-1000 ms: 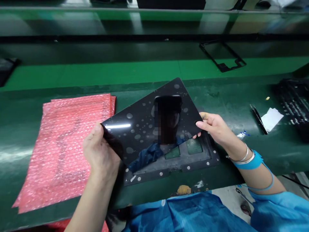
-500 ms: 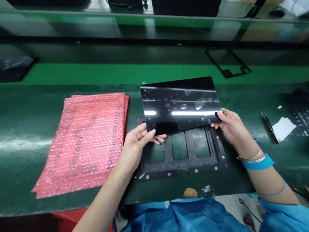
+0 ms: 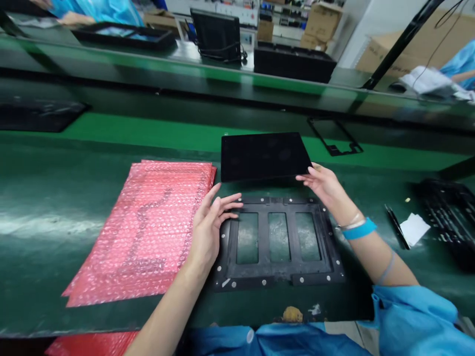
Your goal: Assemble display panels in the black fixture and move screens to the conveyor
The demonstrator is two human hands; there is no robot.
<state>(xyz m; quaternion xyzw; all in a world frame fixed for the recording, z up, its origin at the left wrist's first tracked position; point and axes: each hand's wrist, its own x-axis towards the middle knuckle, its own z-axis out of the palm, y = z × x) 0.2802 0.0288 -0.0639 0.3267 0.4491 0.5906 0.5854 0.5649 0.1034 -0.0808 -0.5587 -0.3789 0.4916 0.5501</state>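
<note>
A black glass screen panel [image 3: 265,155] is held up beyond a black frame fixture [image 3: 262,247]. At its near right corner, my right hand [image 3: 321,185] pinches the panel, thumb on top and fingers beneath. My left hand [image 3: 213,222] is off the panel, its fingers spread just below the near left corner and over the fixture's left edge. The fixture lies flat on the green bench, with three rectangular windows and several round metal studs along its border. To the left, pink bubble-wrap sleeves [image 3: 144,232] lie in a stack.
Tweezers [image 3: 397,227] and a white paper piece [image 3: 414,230] lie at right, near a dark ribbed object [image 3: 451,217]. A thin black bezel [image 3: 334,136] rests behind on the bench. Across a raised ledge are a monitor [image 3: 217,34], boxes and a co-worker's blue sleeve [image 3: 107,11].
My left hand has let go of the panel and its fingers have spread. The panel has moved away from me, farther beyond the fixture, in my right hand. The view has tilted up.
</note>
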